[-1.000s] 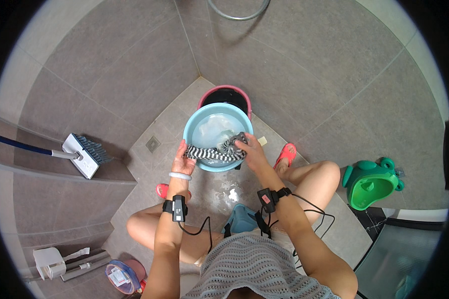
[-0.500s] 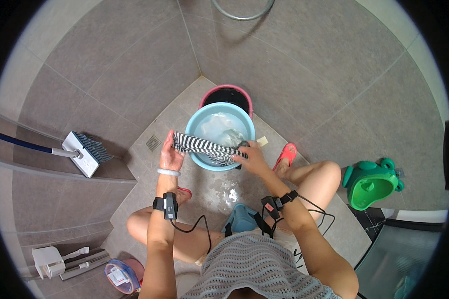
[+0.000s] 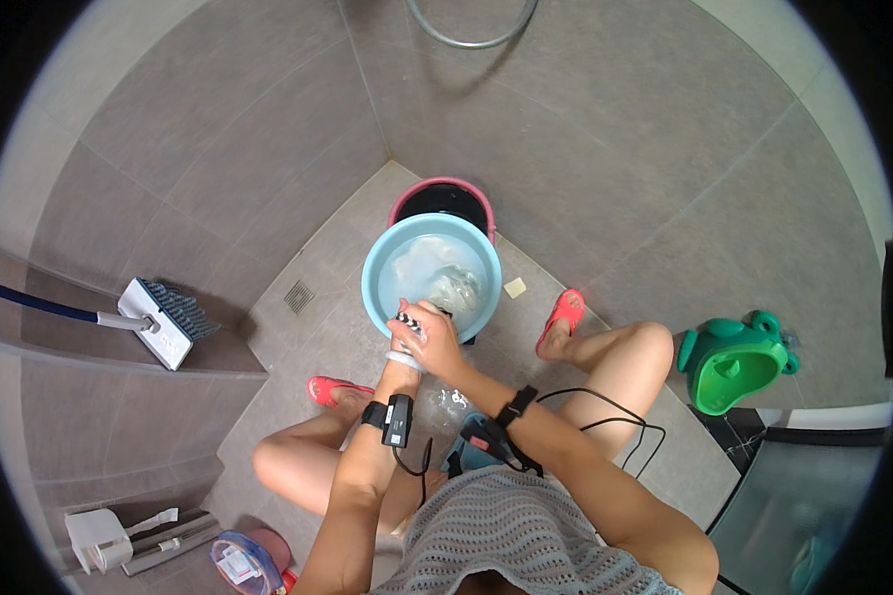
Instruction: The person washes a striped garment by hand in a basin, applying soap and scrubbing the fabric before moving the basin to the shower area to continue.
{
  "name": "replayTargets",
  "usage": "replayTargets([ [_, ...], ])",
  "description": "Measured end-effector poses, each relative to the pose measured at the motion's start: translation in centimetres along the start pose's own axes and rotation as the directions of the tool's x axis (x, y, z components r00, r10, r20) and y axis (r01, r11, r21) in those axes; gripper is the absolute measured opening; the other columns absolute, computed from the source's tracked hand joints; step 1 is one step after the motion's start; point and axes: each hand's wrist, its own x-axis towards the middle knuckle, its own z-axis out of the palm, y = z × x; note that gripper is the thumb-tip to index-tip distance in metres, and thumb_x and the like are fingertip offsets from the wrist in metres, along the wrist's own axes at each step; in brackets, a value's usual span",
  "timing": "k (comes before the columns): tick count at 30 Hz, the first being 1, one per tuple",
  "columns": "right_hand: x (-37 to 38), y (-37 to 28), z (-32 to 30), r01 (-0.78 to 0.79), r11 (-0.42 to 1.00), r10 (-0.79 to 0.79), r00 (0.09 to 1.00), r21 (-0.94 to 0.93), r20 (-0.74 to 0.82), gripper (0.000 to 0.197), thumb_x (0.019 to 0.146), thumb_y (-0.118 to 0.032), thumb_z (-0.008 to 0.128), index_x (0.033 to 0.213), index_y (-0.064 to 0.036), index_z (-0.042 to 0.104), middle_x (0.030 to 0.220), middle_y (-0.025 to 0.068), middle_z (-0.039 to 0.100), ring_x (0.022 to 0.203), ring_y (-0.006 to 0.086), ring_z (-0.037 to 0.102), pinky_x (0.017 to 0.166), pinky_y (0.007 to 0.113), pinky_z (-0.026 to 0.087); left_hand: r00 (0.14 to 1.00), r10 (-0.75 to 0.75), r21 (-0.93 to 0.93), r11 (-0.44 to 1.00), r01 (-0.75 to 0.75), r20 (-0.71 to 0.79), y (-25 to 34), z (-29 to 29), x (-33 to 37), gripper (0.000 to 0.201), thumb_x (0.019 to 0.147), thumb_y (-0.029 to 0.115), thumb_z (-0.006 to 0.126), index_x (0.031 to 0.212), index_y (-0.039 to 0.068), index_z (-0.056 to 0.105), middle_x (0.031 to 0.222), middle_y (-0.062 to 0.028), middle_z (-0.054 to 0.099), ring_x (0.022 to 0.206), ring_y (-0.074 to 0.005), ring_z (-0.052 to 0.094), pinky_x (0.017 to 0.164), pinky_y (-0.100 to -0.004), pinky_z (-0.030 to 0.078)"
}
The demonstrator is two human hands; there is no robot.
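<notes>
Over the near rim of a light blue basin (image 3: 370, 283), my two hands are pressed together. A black-and-white striped cloth (image 3: 408, 322) is bunched between them, with only a small part showing. My right hand (image 3: 435, 339) is closed over it. Underneath and partly covered, my left hand (image 3: 397, 342) is closed on the cloth too. Cloudy, sudsy water fills the basin. Something pale and wet (image 3: 454, 288) lies in the water on the right side.
Behind the basin stands a pink-rimmed tub (image 3: 488, 204) with dark contents. A pale yellow block (image 3: 515, 288) lies on the tiled floor, and a drain (image 3: 299, 297) is at left. A flat mop (image 3: 159, 322) leans left; a green potty-shaped item (image 3: 729, 367) is at right.
My hands have come together from opposite ends of the stretched striped cloth. It is now bunched up between them at the basin's near rim.
</notes>
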Motion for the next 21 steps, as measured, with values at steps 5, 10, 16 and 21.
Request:
replayTargets([
  [5, 3.3, 3.7, -1.7, -0.113, 0.929, 0.08, 0.991, -0.353, -0.107, 0.028, 0.077, -0.026, 0.065, 0.067, -0.0004, 0.059, 0.065, 0.0176, 0.053, 0.061, 0.0349, 0.054, 0.056, 0.04, 0.042, 0.826, 0.211, 0.373, 0.928, -0.002, -0.522, -1.6, 7.5, 0.7, 0.023, 0.095, 0.025, 0.041, 0.103, 0.006, 0.053, 0.097, -0.0078, 0.06, 0.086, -0.02, 0.06, 0.07, -0.0314, 0.051],
  [10, 0.7, 2.0, 0.7, 0.156, 0.971, -0.17, 0.983, -0.18, -0.066, 0.028, 0.076, -0.032, 0.061, 0.069, -0.005, 0.061, 0.061, 0.0168, 0.057, 0.057, 0.0347, 0.057, 0.054, 0.042, 0.044, 0.993, 0.006, -0.022, 1.0, -0.003, 0.117, 1.1, 1.9, -0.4, 0.03, 0.092, 0.027, 0.047, 0.114, 0.008, 0.053, 0.106, -0.0089, 0.059, 0.097, -0.0195, 0.058, 0.081, -0.0355, 0.049],
  [16, 2.4, 5.9, -1.7, -0.181, 0.928, 0.148, 0.981, -0.325, -0.124, 0.032, 0.076, -0.029, 0.063, 0.063, -0.0015, 0.054, 0.059, 0.0185, 0.052, 0.055, 0.035, 0.052, 0.051, 0.041, 0.04, 0.829, 0.207, 0.449, 0.892, 0.058, -0.52, -1.8, 7.1, 0.3, 0.037, 0.091, 0.035, 0.05, 0.114, 0.007, 0.052, 0.103, -0.0066, 0.06, 0.094, -0.0204, 0.059, 0.081, -0.0371, 0.049],
  [21, 1.0, 0.7, -0.2, 0.043, 0.998, -0.048, 0.994, -0.054, -0.099, 0.033, 0.077, -0.028, 0.064, 0.063, -0.001, 0.051, 0.058, 0.0186, 0.049, 0.055, 0.035, 0.05, 0.051, 0.04, 0.038, 0.969, 0.063, 0.218, 0.976, -0.01, -0.237, 1.4, 3.8, -0.5, 0.038, 0.09, 0.033, 0.053, 0.112, 0.003, 0.052, 0.102, -0.0104, 0.061, 0.093, -0.0236, 0.06, 0.082, -0.038, 0.05],
])
